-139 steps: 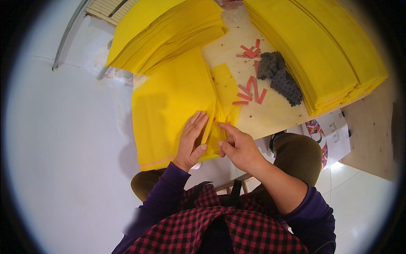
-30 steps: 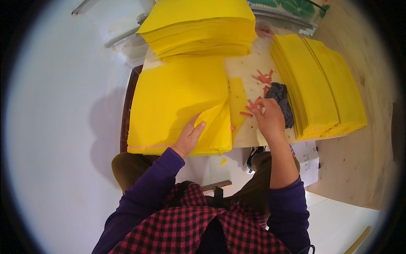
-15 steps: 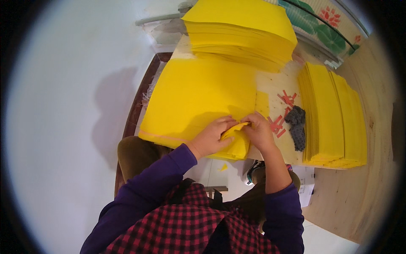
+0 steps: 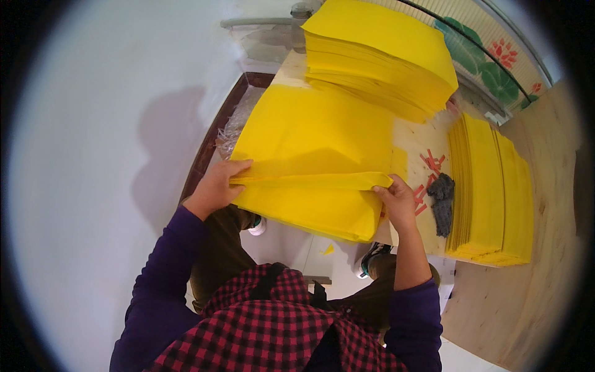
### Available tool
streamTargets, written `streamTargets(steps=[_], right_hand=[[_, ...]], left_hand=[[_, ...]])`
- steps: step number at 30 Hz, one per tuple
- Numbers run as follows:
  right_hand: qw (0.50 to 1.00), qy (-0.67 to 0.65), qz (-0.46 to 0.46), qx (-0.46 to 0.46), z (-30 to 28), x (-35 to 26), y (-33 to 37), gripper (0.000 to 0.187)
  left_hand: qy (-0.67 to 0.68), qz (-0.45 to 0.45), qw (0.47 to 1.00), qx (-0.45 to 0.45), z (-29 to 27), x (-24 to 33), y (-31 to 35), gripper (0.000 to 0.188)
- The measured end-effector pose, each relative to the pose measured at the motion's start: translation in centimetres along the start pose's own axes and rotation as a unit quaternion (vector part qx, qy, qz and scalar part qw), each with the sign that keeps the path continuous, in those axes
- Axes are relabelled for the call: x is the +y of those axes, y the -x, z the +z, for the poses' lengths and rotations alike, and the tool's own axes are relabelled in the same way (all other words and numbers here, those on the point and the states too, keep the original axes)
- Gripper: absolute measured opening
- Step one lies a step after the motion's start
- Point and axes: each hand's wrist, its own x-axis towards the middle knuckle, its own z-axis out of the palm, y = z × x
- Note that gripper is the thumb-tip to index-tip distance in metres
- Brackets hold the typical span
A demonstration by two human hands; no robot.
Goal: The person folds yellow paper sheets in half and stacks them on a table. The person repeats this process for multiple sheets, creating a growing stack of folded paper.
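Observation:
A yellow sheet (image 4: 307,214), of felt-like or paper-like material, lies over the near edge of a flat yellow pile (image 4: 316,127) in front of me. Its raised fold runs from side to side between my hands. At the fold's left end, my left hand (image 4: 214,191) grips the sheet, thumb on top and fingers partly hidden. My right hand (image 4: 400,201) pinches the right end between thumb and fingers. The near part of the sheet slopes down over the table edge above my knees.
Beyond the pile stands a tall yellow stack (image 4: 378,71), and another yellow stack (image 4: 489,192) is at the right. Red strips (image 4: 432,162) and a crumpled dark grey cloth (image 4: 441,201) lie on the pale tabletop (image 4: 406,130). A jar (image 4: 300,31) stands behind; a wooden panel (image 4: 527,297) borders the right.
My left hand has moved left from beside the right hand to the fold's far left end. The bunched sheet corner is now drawn out into a long fold. The view has shifted slightly.

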Motion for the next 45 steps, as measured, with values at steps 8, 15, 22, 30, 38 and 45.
streamTargets(steps=[8,15,22,30,38,45], right_hand=[[0.995,-0.092,-0.019,0.014,0.3,0.5,-0.3,0.022],[0.997,-0.041,0.020,0.066,0.5,0.2,-0.3,0.024],[0.996,-0.057,0.010,0.062,0.2,0.2,-0.2,0.028],[0.997,-0.041,-0.024,0.067,-0.4,0.3,-1.2,0.028],[0.994,-0.024,0.016,0.104,0.1,0.0,-1.5,0.029],[0.985,0.099,-0.023,0.141,1.3,-3.5,-1.0,0.028]], left_hand=[[0.334,-0.096,0.936,0.054,-1.8,-5.9,-1.4,0.037],[0.232,-0.096,0.967,0.037,-2.4,-5.7,-1.9,0.023],[0.372,-0.158,0.914,0.021,-1.7,-6.6,-2.4,0.015],[0.412,-0.176,0.894,0.031,-1.8,-5.1,-3.5,0.011],[0.399,-0.194,0.895,0.039,-1.2,-5.4,-4.6,0.012],[0.443,-0.194,0.871,0.086,-2.4,-4.5,-3.8,0.010]])
